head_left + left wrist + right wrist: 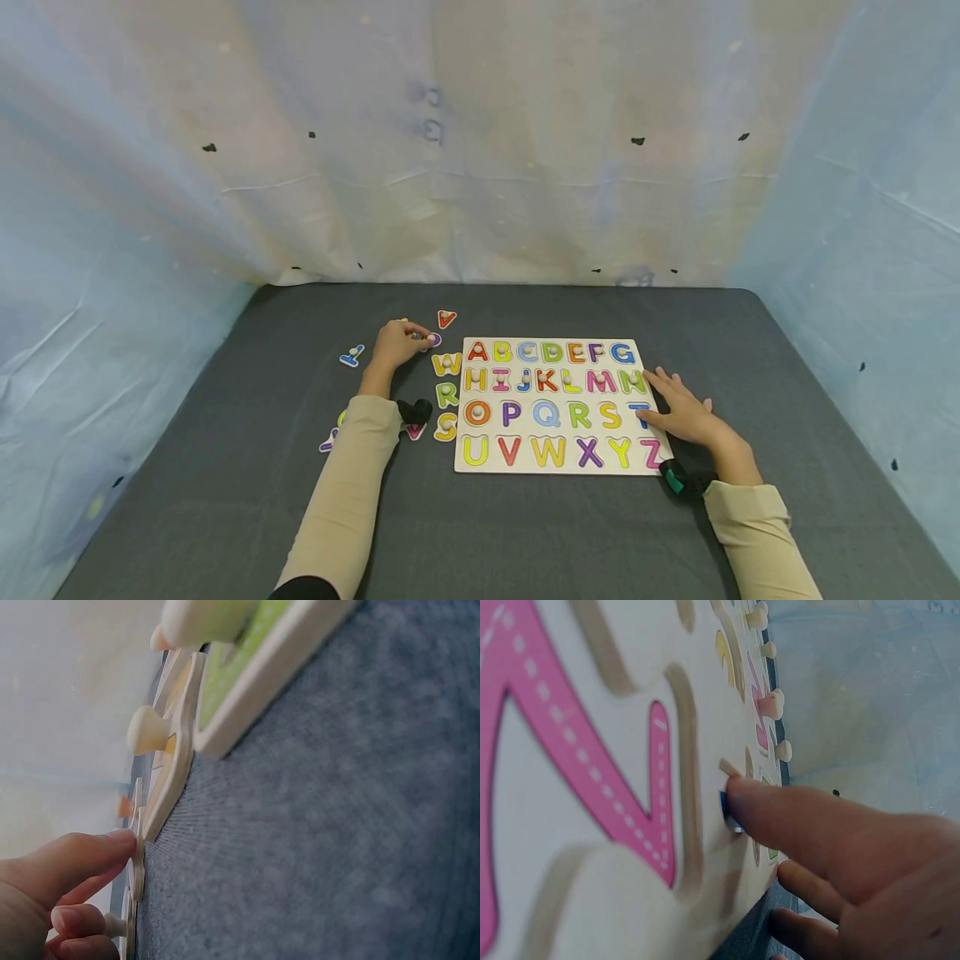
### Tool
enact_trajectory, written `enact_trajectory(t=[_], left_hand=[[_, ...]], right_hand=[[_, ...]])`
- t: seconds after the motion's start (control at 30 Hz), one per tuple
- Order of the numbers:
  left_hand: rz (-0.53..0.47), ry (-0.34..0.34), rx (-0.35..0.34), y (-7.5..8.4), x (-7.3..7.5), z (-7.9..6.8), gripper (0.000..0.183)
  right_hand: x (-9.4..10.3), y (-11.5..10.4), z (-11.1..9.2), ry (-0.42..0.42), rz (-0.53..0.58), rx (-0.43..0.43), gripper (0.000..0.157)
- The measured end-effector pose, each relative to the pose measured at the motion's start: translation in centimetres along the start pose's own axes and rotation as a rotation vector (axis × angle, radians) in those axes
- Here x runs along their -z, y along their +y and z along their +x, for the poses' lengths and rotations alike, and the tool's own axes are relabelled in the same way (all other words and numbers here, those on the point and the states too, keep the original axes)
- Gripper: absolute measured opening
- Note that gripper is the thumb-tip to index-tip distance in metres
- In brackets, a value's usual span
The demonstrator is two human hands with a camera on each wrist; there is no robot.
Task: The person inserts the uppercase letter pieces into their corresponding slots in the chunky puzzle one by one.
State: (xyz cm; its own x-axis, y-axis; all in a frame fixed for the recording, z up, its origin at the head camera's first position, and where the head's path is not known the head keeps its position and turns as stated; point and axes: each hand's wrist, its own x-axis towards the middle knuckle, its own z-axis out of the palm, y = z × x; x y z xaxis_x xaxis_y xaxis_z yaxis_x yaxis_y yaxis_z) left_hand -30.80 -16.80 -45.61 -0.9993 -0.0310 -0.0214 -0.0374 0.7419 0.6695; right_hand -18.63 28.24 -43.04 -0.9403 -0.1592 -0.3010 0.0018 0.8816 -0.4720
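Your L hand (397, 342) has a narrow pinch, thumb + fingertips, on a small purple letter pc (436, 341), just off the board's upper L corner; which letter, can't tell, fingers cover part. L wrist view puts the thumb tip at the pc's edge, low to the cloth.

Your R hand (686, 414) is spread wide, gripping nothing: thumb on the blue T (638, 407), index at the board's R edge by the N (632, 382), other fingers out past that edge.

Alphabet board (551, 487) lies flat btwn your hands. A thru O carry knobs; P thru Z show as bare coloured recesses, e.g. the pink Z (652, 454) close up in R wrist view.

Along the board's L side, top to bottom: yellow W pc (447, 364), green R pc (447, 395), yellow S pc (446, 427). Red V-shaped pc (446, 319) sits beyond your L fingers; blue pc (352, 356) lies L of that hand. Pink pc (415, 432), purple-and-white pc (328, 440) & yellow pc (342, 417) are part-hidden by your L forearm/wrist cam (415, 412).

Grey cloth (555, 542) under all; pale speckled sheets (480, 208) at back + sides.
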Motion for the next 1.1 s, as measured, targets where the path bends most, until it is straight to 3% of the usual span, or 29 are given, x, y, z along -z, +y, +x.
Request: enact_trajectory(t=[0.27,0.53,0.77,1.1], left_hand=[[0.05,-0.031,0.034,0.1,0.4,-0.2,0.028],[0.039,-0.011,-0.009,0.3,0.9,-0.6,0.028],[-0.037,0.013,-0.02,1.3,1.5,-1.1,0.027],[-0.147,0.004,-0.111,3.1,1.9,-2.7,0.026]], right_hand=[[-0.1,0.1,0.1,0.003,0.004,0.004,0.087],[-0.1,0.3,0.2,0.002,0.013,0.004,0.088],[-0.1,0.2,0.1,0.0,0.007,0.008,0.088],[0.0,0.2,0.1,-0.004,-0.002,0.01,0.087]])
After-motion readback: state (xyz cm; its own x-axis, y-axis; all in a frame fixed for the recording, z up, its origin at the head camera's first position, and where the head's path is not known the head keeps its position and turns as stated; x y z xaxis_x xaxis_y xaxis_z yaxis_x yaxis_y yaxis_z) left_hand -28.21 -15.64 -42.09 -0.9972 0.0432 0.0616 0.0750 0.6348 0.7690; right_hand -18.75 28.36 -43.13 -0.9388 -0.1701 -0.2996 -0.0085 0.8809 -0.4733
